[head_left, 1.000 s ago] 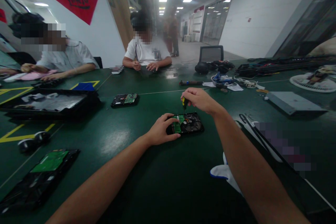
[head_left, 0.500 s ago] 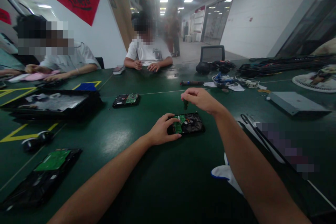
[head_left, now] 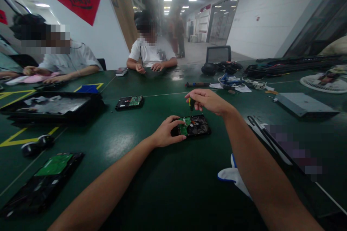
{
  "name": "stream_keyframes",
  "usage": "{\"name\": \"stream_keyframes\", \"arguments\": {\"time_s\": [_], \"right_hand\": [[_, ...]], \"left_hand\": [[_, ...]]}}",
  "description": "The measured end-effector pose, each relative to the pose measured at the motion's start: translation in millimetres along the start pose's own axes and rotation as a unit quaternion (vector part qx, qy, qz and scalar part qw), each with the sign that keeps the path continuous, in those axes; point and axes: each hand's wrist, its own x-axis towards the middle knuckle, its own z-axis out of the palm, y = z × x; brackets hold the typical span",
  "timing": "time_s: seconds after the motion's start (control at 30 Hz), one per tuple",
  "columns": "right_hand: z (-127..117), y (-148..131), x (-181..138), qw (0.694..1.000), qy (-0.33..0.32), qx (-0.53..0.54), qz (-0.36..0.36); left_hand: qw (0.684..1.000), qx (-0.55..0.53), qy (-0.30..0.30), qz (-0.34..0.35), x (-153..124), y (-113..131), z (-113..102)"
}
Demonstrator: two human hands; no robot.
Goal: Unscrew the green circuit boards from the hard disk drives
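A hard drive (head_left: 200, 125) lies on the green table (head_left: 162, 180), its green circuit board facing up. My left hand (head_left: 168, 132) grips the drive's left end, thumb along the near edge and fingers over the board. Above the drive, my right hand (head_left: 210, 100) holds a dark screwdriver (head_left: 191, 104) with yellow marks on its handle. The screwdriver stands upright, and its thin shaft points down at the circuit board. Whether the tip sits in a screw is too small to tell.
Another hard drive (head_left: 129, 102) lies beyond my left hand, and a larger one (head_left: 45, 180) at near left. A black tray (head_left: 51, 115) stands at left. A white glove (head_left: 234, 177) lies under my right forearm, a grey metal box (head_left: 306, 104) at right. Two people sit across the table.
My right fingers have shifted on the screwdriver, so its yellow marks show and some fingers are spread. My left hand stays on the hard drive. The view has moved slightly.
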Motion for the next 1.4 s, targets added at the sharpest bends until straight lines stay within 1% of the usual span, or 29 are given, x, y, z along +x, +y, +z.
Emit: {"name": "stream_keyframes", "arguments": {"time_s": [0.1, 0.17, 0.23, 0.3, 0.43, 0.57, 0.63, 0.7, 0.77, 0.87, 0.93, 1.0, 1.1, 1.2, 1.33, 1.4], "right_hand": [[0.2, 0.7, 1.1, 0.999, 0.029, -0.038, -0.018], [1.9, 2.1, 3.0, 0.996, 0.061, -0.058, -0.016], [4.0, 3.4, 4.6, 0.994, 0.079, -0.070, -0.009], [5.7, 3.8, 5.5, 0.995, 0.073, -0.062, -0.008], [7.3, 2.9, 4.9, 0.999, 0.036, -0.018, -0.015], [6.3, 2.5, 3.6, 1.000, 0.011, 0.027, 0.001], [5.1, 2.5, 3.2, 0.999, 0.003, 0.032, 0.002], [4.0, 2.7, 3.3, 1.000, 0.010, 0.006, -0.011], [3.6, 3.6, 4.0, 0.999, 0.034, -0.025, -0.023], [4.8, 5.8, 5.6, 0.996, 0.078, -0.041, -0.015], [6.1, 6.6, 6.3, 0.995, 0.094, -0.036, -0.005], [7.2, 6.1, 6.2, 0.995, 0.093, -0.026, -0.008], [7.6, 3.8, 5.0, 0.997, 0.071, -0.020, -0.029], [6.9, 2.4, 4.2, 0.997, 0.060, -0.042, -0.040], [5.4, 4.9, 5.7, 0.990, 0.096, -0.101, -0.034], [5.6, 6.6, 6.7, 0.987, 0.111, -0.112, -0.025]], "left_hand": [[1.000, -0.004, -0.002, 0.003, -0.2, -0.5, -0.1], [1.000, -0.005, -0.002, 0.003, -0.5, -1.0, 0.4], [1.000, -0.006, -0.001, 0.003, -0.8, -1.5, 1.1], [1.000, -0.009, 0.002, 0.003, -0.9, -1.7, 1.8], [1.000, -0.016, 0.007, 0.015, -0.4, -1.0, 2.1], [0.999, -0.027, 0.006, 0.016, 0.0, -1.0, 0.8], [0.999, -0.036, 0.004, 0.014, -0.1, -1.5, 0.1], [0.999, -0.042, 0.004, 0.015, -0.2, -1.9, -0.5], [0.999, -0.045, 0.005, 0.018, 0.1, -1.9, -0.8], [0.998, -0.052, 0.011, 0.017, 0.7, -1.2, -1.1], [0.998, -0.053, 0.016, 0.012, 1.0, -0.6, -0.9], [0.999, -0.049, 0.020, 0.008, 0.9, -0.3, -0.4], [0.999, -0.044, 0.023, 0.005, 0.8, -0.4, 0.2], [0.999, -0.041, 0.016, 0.003, 1.2, -1.4, -1.0], [0.999, -0.029, -0.008, 0.012, 2.9, -3.2, -5.4], [1.000, -0.022, -0.008, 0.016, 3.6, -4.3, -6.6]]}}
